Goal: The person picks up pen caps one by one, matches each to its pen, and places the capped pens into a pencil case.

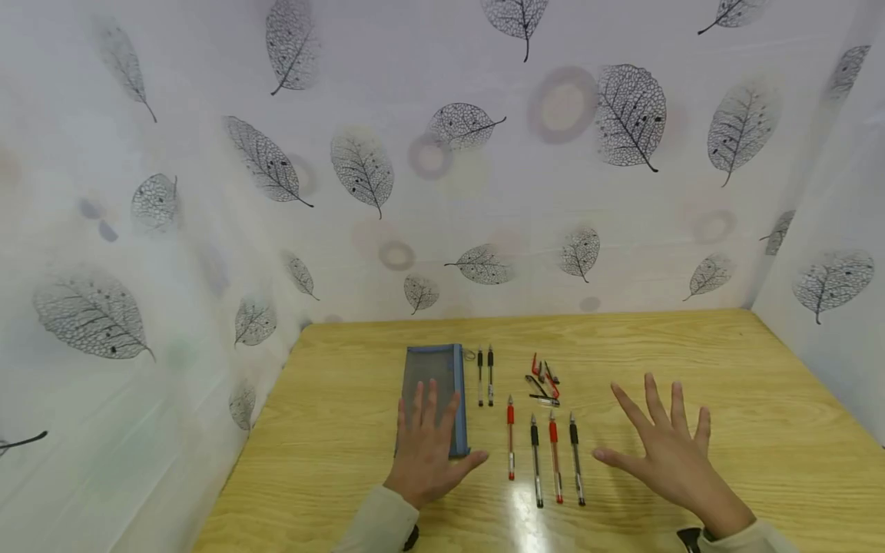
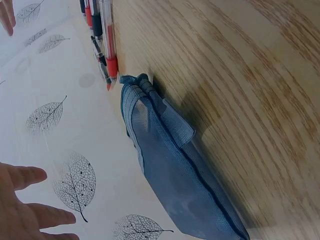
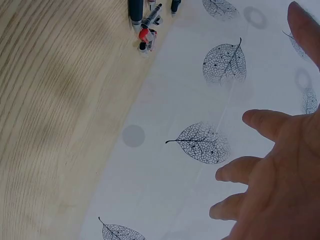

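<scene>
In the head view the left hand [image 1: 427,453] is held with spread fingers over the lower part of a blue mesh pouch [image 1: 430,365], hiding some of it. The right hand [image 1: 674,453], fingers spread and holding nothing, is to the right of a black pen [image 1: 574,461]. Left of that pen lie a red pen [image 1: 556,461], another black pen [image 1: 536,468] and a red pen [image 1: 511,442] set slightly higher. The left wrist view shows the pouch [image 2: 170,165] and part of the left hand [image 2: 32,212]; the right wrist view shows the right hand [image 3: 275,175] apart from the pens.
Two black pens [image 1: 480,380] [image 1: 491,380] lie beside the pouch's right edge. A small pile of black and red caps [image 1: 546,390] lies further back on the wooden table [image 1: 332,399]. Leaf-patterned sheeting [image 1: 512,192] stands behind the table and at both sides.
</scene>
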A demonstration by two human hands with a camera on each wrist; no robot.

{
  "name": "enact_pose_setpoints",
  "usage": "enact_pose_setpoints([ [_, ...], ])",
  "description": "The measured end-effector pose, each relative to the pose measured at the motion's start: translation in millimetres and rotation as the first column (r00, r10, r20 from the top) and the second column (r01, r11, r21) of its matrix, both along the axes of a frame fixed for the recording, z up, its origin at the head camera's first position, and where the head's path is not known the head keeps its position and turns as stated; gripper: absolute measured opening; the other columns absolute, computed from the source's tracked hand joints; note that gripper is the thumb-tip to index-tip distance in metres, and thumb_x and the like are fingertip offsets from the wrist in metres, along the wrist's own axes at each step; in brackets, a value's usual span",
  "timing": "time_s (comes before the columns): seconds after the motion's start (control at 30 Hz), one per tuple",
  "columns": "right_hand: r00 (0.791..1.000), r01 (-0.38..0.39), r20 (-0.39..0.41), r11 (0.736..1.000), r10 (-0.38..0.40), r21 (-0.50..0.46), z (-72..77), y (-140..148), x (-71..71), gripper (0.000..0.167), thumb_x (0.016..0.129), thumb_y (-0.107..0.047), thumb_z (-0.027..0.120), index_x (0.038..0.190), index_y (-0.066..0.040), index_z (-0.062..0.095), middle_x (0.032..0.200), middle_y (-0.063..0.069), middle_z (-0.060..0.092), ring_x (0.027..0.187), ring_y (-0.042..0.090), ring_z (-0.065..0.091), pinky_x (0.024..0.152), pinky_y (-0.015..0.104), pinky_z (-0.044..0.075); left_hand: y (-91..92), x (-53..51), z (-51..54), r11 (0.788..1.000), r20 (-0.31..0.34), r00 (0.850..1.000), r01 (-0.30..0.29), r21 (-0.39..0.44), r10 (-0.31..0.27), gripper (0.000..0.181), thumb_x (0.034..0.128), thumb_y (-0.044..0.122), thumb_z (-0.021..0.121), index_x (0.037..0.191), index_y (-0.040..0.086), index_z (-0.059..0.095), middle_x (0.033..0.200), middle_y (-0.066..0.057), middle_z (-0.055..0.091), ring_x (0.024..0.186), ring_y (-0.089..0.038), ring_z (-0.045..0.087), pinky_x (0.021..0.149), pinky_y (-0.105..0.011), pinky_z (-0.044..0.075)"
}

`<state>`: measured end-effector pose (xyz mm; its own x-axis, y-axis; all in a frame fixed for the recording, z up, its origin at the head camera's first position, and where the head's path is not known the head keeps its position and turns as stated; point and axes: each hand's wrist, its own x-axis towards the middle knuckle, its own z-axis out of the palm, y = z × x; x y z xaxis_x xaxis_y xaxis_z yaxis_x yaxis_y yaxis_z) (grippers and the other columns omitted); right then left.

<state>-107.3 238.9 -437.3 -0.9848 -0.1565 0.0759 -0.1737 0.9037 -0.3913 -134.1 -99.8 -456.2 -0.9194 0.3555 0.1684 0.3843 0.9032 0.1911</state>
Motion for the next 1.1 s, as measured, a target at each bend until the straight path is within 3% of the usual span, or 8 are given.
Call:
enact_pose_setpoints([
  [0.27,1.000,0.009,0.006,1.000,-0.009,-0.010,-3.1,2.0,-2.6,0.099,0.082,-0.061,0.064,0.156,-0.017,0.014,0.154,0.030,-0.013,0.134,0.050,-0.030,0.093,0.071,-0.028,4.6,-0.2,-4.4,1.000,-0.021,1.000,0.001,-0.015,-0.002,0.088,0.0860,0.068,0.051,0.150,0.011,0.033,0.154,-0.027,0.020,0.143,-0.044,0.013,0.111,-0.066,0.011],
  [0.53,1.000,0.018,-0.008,0.999,-0.018,-0.028,-8.7,4.6,-8.4,0.096,0.084,-0.060,0.063,0.155,-0.015,0.016,0.155,0.030,-0.010,0.135,0.052,-0.026,0.095,0.073,-0.024,11.1,-3.9,-8.2,0.997,-0.040,0.999,0.035,0.063,-0.032,0.083,0.0878,0.063,0.054,0.148,0.008,0.035,0.152,-0.029,0.024,0.142,-0.046,0.017,0.111,-0.063,0.015],
  [0.67,0.999,0.025,-0.032,0.999,-0.026,-0.039,-9.7,5.7,-14.0,0.095,0.084,-0.060,0.063,0.155,-0.015,0.019,0.155,0.031,-0.006,0.136,0.054,-0.020,0.095,0.077,-0.018,16.0,-7.6,-8.9,0.996,-0.014,0.999,0.052,0.079,-0.051,0.083,0.0885,0.061,0.054,0.150,0.009,0.033,0.153,-0.028,0.022,0.142,-0.045,0.016,0.113,-0.061,0.014],
  [0.9,0.999,0.026,-0.028,0.999,-0.027,-0.038,-15.4,7.8,-25.0,0.094,0.085,-0.060,0.061,0.155,-0.015,0.017,0.155,0.030,-0.006,0.136,0.055,-0.019,0.095,0.079,-0.013,23.9,-10.7,-11.7,1.000,-0.029,0.999,0.020,0.016,-0.019,0.084,0.0885,0.065,0.051,0.151,0.011,0.031,0.154,-0.026,0.020,0.144,-0.042,0.013,0.115,-0.058,0.012],
  [1.1,0.999,0.023,-0.028,0.998,-0.025,-0.058,-21.4,6.5,-36.7,0.090,0.086,-0.059,0.061,0.153,-0.011,0.024,0.155,0.031,-0.002,0.137,0.056,-0.014,0.097,0.079,-0.007,31.7,-13.0,-13.0,1.000,-0.053,0.999,0.000,-0.025,-0.001,0.079,0.0907,0.065,0.047,0.149,0.012,0.036,0.152,-0.024,0.028,0.142,-0.041,0.021,0.114,-0.056,0.017],
])
